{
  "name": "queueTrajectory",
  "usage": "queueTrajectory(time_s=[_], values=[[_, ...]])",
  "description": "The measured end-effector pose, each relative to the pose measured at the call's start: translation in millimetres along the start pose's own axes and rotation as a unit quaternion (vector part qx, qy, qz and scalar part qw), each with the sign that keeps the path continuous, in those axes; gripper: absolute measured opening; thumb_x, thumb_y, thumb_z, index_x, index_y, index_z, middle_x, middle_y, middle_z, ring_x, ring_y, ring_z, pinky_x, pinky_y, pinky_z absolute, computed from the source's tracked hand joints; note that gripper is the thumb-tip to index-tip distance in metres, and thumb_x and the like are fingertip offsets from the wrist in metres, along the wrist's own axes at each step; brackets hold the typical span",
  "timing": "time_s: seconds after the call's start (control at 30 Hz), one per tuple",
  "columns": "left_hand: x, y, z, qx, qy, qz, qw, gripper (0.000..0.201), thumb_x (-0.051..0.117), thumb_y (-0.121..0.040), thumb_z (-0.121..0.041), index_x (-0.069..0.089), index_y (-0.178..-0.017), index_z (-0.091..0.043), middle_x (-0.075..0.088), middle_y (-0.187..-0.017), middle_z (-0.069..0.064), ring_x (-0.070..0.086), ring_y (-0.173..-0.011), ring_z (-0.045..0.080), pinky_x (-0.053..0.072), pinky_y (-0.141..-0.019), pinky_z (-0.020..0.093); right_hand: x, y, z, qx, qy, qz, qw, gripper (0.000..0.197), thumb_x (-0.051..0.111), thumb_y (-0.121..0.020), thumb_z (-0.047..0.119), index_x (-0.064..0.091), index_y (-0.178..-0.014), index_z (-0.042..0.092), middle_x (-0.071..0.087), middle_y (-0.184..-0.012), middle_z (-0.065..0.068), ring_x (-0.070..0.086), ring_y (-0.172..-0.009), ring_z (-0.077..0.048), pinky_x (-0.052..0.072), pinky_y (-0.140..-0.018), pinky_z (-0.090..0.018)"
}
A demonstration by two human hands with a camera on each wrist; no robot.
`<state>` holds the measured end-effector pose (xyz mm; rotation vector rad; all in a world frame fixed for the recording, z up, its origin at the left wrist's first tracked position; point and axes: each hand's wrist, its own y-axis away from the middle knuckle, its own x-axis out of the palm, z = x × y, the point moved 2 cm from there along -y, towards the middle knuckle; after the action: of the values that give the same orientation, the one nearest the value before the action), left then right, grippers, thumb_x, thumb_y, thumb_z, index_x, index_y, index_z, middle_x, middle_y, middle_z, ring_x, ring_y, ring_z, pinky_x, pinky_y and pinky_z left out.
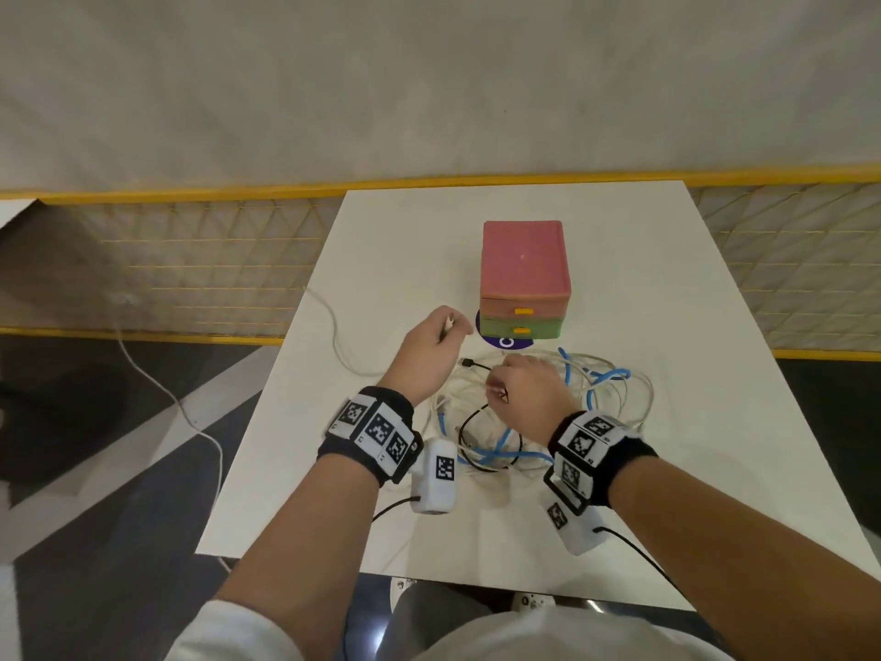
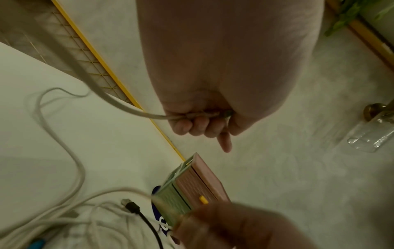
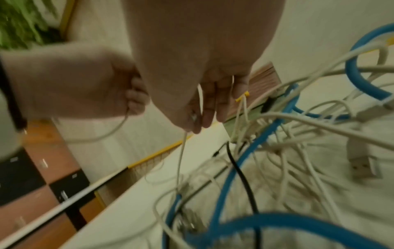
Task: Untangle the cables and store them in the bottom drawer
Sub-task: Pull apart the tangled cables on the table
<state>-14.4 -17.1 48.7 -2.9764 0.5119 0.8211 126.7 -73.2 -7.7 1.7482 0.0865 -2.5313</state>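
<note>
A tangle of white, blue and black cables (image 1: 538, 412) lies on the white table (image 1: 667, 469) in front of a small drawer unit (image 1: 524, 279), pink on top with a green bottom drawer (image 1: 519, 329), both drawers closed. My left hand (image 1: 431, 353) (image 2: 204, 124) is raised left of the unit and grips the end of a white cable (image 2: 127, 109) that trails off the table's left edge. My right hand (image 1: 519, 388) (image 3: 200, 118) hovers over the tangle and pinches a thin white cable (image 3: 181, 156). A blue cable (image 3: 245, 160) loops through the pile.
A dark blue round marker (image 1: 505, 343) lies under the unit's front. A yellow-framed mesh fence (image 1: 190, 269) runs behind and left of the table. The white cable (image 1: 157, 388) hangs down to the floor at left. A glass bottle (image 2: 370, 134) shows in the left wrist view.
</note>
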Motion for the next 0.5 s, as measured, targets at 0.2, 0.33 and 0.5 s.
queueTrajectory(time_s=[0.2, 0.33, 0.5], values=[[6, 1, -5, 0.084, -0.032, 0.034, 0.995, 0.028, 0.041, -0.103, -0.028, 0.064, -0.117, -0.022, 0.058, -0.110, 0.003, 0.056, -0.103, 0.010, 0.040, -0.089, 0.014, -37, -5, 6, -0.022, -0.315, -0.130, 0.940, 0.014, 0.060, -0.090, 0.022, 0.069, -0.093, 0.013, 0.067, -0.087, -0.001, 0.059, -0.083, -0.007, 0.048, -0.076, -0.025], [9, -2, -15, 0.101, -0.011, 0.050, 0.994, 0.030, 0.040, -0.103, -0.030, 0.066, -0.111, -0.015, 0.065, -0.107, 0.005, 0.060, -0.102, 0.012, 0.045, -0.093, 0.026, -46, -7, 7, 0.027, -0.448, -0.149, 0.881, 0.017, 0.056, -0.094, 0.017, 0.063, -0.095, 0.002, 0.072, -0.089, -0.012, 0.069, -0.083, -0.018, 0.053, -0.074, -0.019], [7, 6, -34, 0.114, 0.018, 0.075, 0.990, 0.019, 0.045, -0.102, -0.023, 0.062, -0.105, -0.018, 0.058, -0.074, -0.016, 0.055, -0.066, -0.013, 0.039, -0.066, 0.004, -53, -4, 5, 0.025, -0.567, -0.144, 0.811, 0.020, 0.050, -0.097, 0.012, 0.058, -0.092, -0.006, 0.065, -0.080, -0.023, 0.067, -0.076, -0.033, 0.056, -0.070, -0.023]])
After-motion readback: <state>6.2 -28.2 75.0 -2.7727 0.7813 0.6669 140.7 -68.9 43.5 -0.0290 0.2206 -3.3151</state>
